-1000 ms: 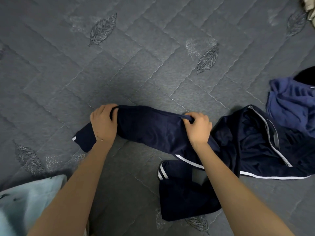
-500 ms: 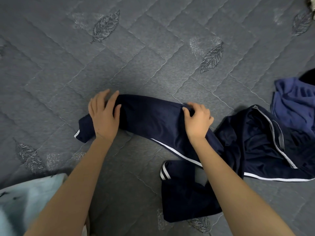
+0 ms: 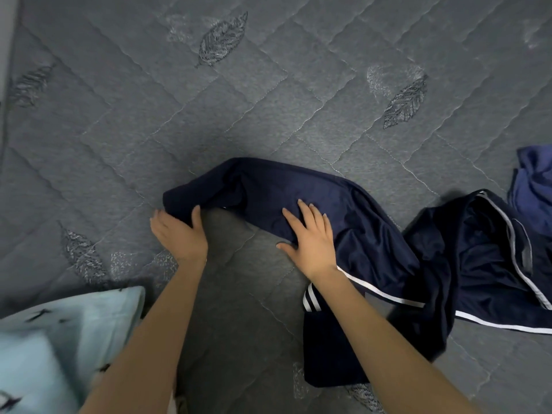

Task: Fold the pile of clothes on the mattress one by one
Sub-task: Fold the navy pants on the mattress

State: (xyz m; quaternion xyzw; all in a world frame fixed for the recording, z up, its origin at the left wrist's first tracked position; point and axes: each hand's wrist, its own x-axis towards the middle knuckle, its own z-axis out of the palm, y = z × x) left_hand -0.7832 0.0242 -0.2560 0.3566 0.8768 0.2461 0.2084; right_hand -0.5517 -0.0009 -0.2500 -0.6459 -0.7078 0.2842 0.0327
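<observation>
Navy track pants (image 3: pixel 301 189) with white side stripes lie across the grey quilted mattress (image 3: pixel 268 94). One leg stretches left from the bunched waist part at the right; the other leg lies folded below, near my right forearm. My left hand (image 3: pixel 179 234) grips the cuff end of the upper leg, thumb on top and fingers under the cloth. My right hand (image 3: pixel 310 234) rests flat on that leg's middle, fingers spread.
A lighter blue garment (image 3: pixel 534 186) lies at the right edge, touching the pants. A pale blue patterned cloth (image 3: pixel 59 339) fills the lower left corner. The mattress's left edge shows at the far left.
My right hand has let go of the leg and now lies flat on it. My left hand slid down to the cuff end. The leg has shifted up and straightened.
</observation>
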